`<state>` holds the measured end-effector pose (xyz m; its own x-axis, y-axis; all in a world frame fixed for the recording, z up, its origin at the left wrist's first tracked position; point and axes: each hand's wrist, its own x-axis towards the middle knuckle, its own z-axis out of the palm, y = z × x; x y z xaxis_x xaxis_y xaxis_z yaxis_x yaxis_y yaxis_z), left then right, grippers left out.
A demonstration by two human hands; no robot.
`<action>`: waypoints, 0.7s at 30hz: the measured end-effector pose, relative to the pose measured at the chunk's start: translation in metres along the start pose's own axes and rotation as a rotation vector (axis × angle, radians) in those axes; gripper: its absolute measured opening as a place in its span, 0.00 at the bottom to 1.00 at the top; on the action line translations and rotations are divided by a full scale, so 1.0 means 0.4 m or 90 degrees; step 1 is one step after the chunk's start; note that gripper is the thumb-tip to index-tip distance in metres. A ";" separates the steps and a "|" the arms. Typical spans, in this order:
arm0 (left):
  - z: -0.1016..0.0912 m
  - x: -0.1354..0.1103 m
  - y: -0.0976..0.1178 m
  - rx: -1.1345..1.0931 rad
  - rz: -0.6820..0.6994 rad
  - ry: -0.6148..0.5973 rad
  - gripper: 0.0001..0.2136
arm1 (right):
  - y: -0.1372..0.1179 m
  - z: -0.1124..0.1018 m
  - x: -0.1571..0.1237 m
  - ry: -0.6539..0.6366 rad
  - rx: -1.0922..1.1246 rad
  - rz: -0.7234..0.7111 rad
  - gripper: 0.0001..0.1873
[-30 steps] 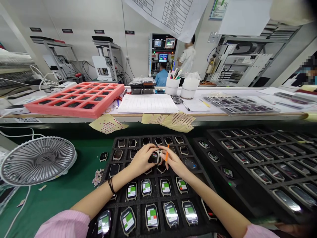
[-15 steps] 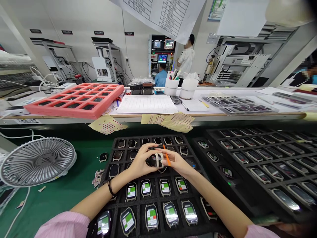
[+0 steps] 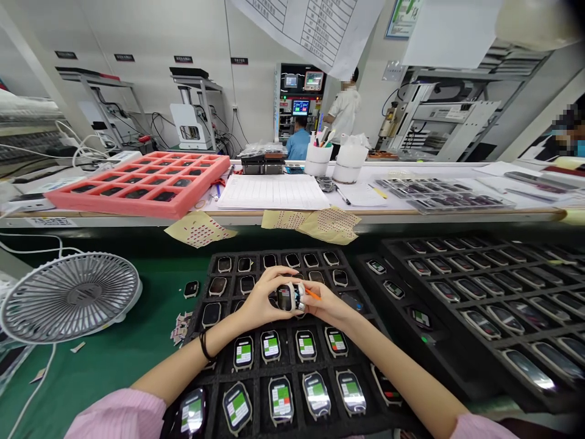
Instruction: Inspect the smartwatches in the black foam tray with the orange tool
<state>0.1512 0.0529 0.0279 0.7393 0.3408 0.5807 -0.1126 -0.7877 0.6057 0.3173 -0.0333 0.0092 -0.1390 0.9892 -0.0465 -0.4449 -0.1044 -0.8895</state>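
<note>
Item, far left: a white desk fan (image 3: pixel 69 297) stands on the green bench mat (image 3: pixel 107 372), and a pink foam tray (image 3: pixel 114 206) of dark watch parts lies on the bench behind, at upper left. Item, centre: the left hand (image 3: pixel 262 299), hair ties (image 3: pixel 205 344) on its wrist, curls closed around one side of a smartwatch (image 3: pixel 287 299) with a pale band, held just above the black tray (image 3: pixel 278 251) of watches at centre, its nearer rows bearing green labels (image 3: pixel 243 352). Item, centre right: the right hand (image 3: pixel 328 306), closed on the other side of the same smartwatch, with an orange pick (image 3: pixel 313 294) projecting from its fingers. Item, far right: a second black tray (image 3: pixel 484 239) of watches. Step in hand, as judged: close two-handed work at the watch's edge with the pick, the contact point hidden by the fingers; this appears to call for a steady hold on the case. Changed from the earlier frame: the pick, then nearly upright, now lies low, its tip pointing right.
</note>
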 end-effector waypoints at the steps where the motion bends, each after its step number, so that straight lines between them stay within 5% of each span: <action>1: 0.002 0.000 0.000 0.023 0.002 -0.010 0.22 | 0.003 0.001 0.000 0.007 -0.008 0.005 0.20; 12: 0.013 -0.010 -0.016 0.218 -0.014 -0.038 0.21 | 0.006 0.015 -0.002 0.079 -0.192 -0.048 0.15; 21: 0.022 -0.006 -0.017 0.193 0.029 -0.012 0.19 | 0.007 0.023 -0.005 0.105 -0.251 -0.079 0.14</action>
<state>0.1561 0.0529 0.0176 0.7510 0.2938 0.5914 0.0545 -0.9201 0.3878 0.3083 -0.0365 0.0110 0.0520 0.9982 0.0286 -0.0737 0.0324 -0.9968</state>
